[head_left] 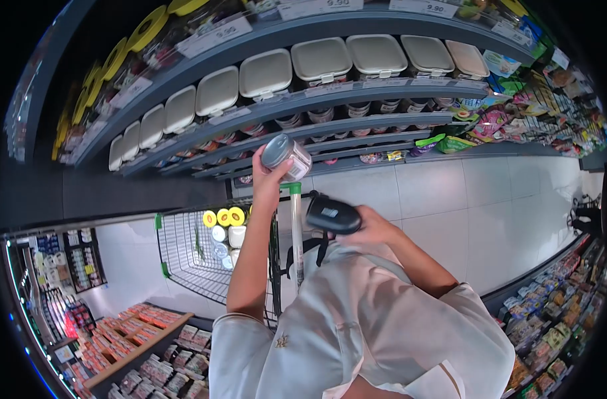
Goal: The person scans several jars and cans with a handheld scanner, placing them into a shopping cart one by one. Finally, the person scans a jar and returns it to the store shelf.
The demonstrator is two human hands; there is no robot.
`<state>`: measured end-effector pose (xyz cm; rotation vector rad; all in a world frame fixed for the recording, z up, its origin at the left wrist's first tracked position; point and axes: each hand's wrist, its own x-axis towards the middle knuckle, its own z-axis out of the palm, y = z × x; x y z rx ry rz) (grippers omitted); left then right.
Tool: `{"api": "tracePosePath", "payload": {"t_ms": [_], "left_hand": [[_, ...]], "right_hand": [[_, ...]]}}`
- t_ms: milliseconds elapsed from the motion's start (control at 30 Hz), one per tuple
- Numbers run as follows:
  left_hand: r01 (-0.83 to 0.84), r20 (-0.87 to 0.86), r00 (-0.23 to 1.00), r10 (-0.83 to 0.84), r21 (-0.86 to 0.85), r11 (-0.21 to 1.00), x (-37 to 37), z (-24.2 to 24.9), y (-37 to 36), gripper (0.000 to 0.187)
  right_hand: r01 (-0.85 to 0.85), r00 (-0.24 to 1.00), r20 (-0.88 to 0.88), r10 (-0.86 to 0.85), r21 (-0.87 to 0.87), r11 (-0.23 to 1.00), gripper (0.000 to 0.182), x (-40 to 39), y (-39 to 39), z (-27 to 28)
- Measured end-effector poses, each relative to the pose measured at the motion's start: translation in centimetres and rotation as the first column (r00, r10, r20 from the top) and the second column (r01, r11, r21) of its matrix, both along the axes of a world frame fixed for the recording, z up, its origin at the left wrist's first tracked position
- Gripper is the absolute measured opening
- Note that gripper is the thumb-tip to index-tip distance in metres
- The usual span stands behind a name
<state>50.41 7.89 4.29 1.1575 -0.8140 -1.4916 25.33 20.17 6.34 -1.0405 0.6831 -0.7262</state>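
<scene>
Raised near the shelf front, my left hand (269, 178) is closed round a round jar (298, 161). The jar has a grey lid, is tilted, and shows a white label with a barcode towards me. Lower and to the right, my right hand (373, 229) grips a black handheld device (331, 214) with a small pale label on its upper face. This hand is slightly blurred, and its fingertips are partly hidden behind the device. A gap separates the jar from the device.
The wire shopping cart (183, 249) stands at left, with its green-ended handle (296, 226) before my body. Inside are yellow-lidded tubs (223, 217) and several white containers. Ahead, a shelf holds grey-lidded boxes (321, 58) above rows of jars. Packaged goods (549, 319) line the right side.
</scene>
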Motion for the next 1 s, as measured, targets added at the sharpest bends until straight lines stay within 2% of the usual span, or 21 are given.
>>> {"api": "tracePosePath", "payload": {"t_ms": [67, 133, 167, 200, 233, 333, 367, 467, 500, 567, 633, 667, 700, 767, 800, 833, 867, 933, 1000], "left_hand": [[0.101, -0.291, 0.954, -0.068, 0.1, 0.99, 1.3, 1.6, 2.1, 0.064], [0.116, -0.41, 0.91, -0.065, 0.1, 0.988, 1.1, 2.9, 4.9, 0.066], [0.126, -0.49, 0.869, -0.069, 0.083, 0.989, 0.7, 3.6, 6.2, 0.069], [0.134, -0.566, 0.821, -0.076, 0.062, 0.989, 0.2, 4.1, 7.4, 0.073], [0.119, -0.556, 0.828, -0.072, 0.048, 0.992, -0.3, 4.4, 8.6, 0.08], [0.168, -0.642, 0.761, -0.089, 0.062, 0.984, -1.0, 4.3, 11.6, 0.081], [0.164, -0.595, 0.792, -0.136, -0.007, 0.986, -1.6, 4.5, 12.4, 0.074], [0.09, -0.743, 0.665, 0.075, 0.179, 0.98, -2.2, 4.9, 13.9, 0.075], [0.134, -0.739, 0.669, 0.087, 0.235, 0.963, -2.2, 5.6, 14.0, 0.08], [0.164, -0.763, 0.637, 0.109, 0.272, 0.948, -1.9, 5.8, 14.3, 0.076], [0.223, -0.817, 0.568, 0.095, 0.264, 0.938, -1.3, 5.6, 14.9, 0.066], [0.207, -0.781, 0.615, 0.107, 0.291, 0.934, -1.2, 5.6, 15.1, 0.064], [0.192, -0.743, 0.66, 0.116, 0.316, 0.929, -1.1, 5.7, 15.2, 0.062], [0.151, -0.63, 0.768, 0.116, 0.353, 0.924, -0.7, 5.8, 15.1, 0.059], [0.122, -0.554, 0.825, 0.109, 0.364, 0.923, -0.4, 5.8, 15.0, 0.057], [0.093, -0.473, 0.875, 0.104, 0.374, 0.923, 0.0, 5.7, 14.9, 0.055], [0.063, -0.387, 0.917, 0.099, 0.384, 0.921, 0.3, 5.7, 15.0, 0.054], [-0.009, -0.272, 0.951, 0.145, 0.445, 0.895, 0.9, 6.3, 15.1, 0.051], [-0.069, -0.191, 0.966, 0.175, 0.46, 0.885, 1.8, 6.2, 15.0, 0.05]], "right_hand": [[0.183, 0.98, 0.072, -0.187, 0.05, 0.982, 0.037, -0.3, -0.2, 2.2], [0.286, 0.922, 0.222, -0.316, 0.159, 0.945, 0.039, 0.1, -0.3, 1.5], [0.218, 0.948, 0.212, -0.238, 0.112, 0.97, 0.044, -0.7, -0.5, 0.0], [0.226, 0.941, 0.233, -0.248, 0.115, 0.967, 0.045, -0.6, -0.4, 0.6], [0.234, 0.933, 0.252, -0.257, 0.118, 0.965, 0.047, -0.2, -0.3, 1.2], [0.21, 0.931, 0.279, -0.235, 0.115, 0.971, 0.054, 0.6, 0.2, 3.2], [0.186, 0.938, 0.278, -0.206, 0.098, 0.978, 0.055, 0.5, 0.4, 3.4], [0.119, 0.946, 0.293, -0.138, 0.081, 0.99, 0.058, 0.2, 0.6, 4.1], [0.101, 0.945, 0.302, -0.126, 0.095, 0.99, 0.058, -0.1, 0.5, 4.4], [0.058, 0.946, 0.311, -0.094, 0.124, 0.991, 0.059, -0.6, 0.3, 4.3], [0.03, 0.968, 0.248, -0.04, 0.043, 0.999, 0.059, -1.0, -0.1, 4.6], [0.019, 0.976, 0.217, -0.018, 0.0, 1.0, 0.059, -1.2, -0.2, 5.0], [0.016, 0.995, 0.099, -0.011, -0.048, 0.999, 0.051, -1.6, -0.2, 5.3], [-0.098, 0.981, -0.192, 0.036, -0.322, 0.942, 0.046, -2.8, -0.6, 6.9], [-0.182, 0.941, -0.337, 0.028, -0.434, 0.882, 0.045, -3.1, -0.8, 8.0], [-0.218, 0.929, -0.369, 0.022, -0.498, 0.839, 0.042, -2.9, -0.8, 9.6], [-0.377, 0.853, -0.52, 0.051, -0.545, 0.749, 0.042, -3.1, -0.6, 10.5], [-0.553, 0.706, -0.707, 0.037, -0.518, 0.652, 0.043, -2.2, 0.2, 13.9], [-0.611, 0.639, -0.769, 0.02, -0.491, 0.62, 0.044, -1.0, 0.7, 14.0]]}}
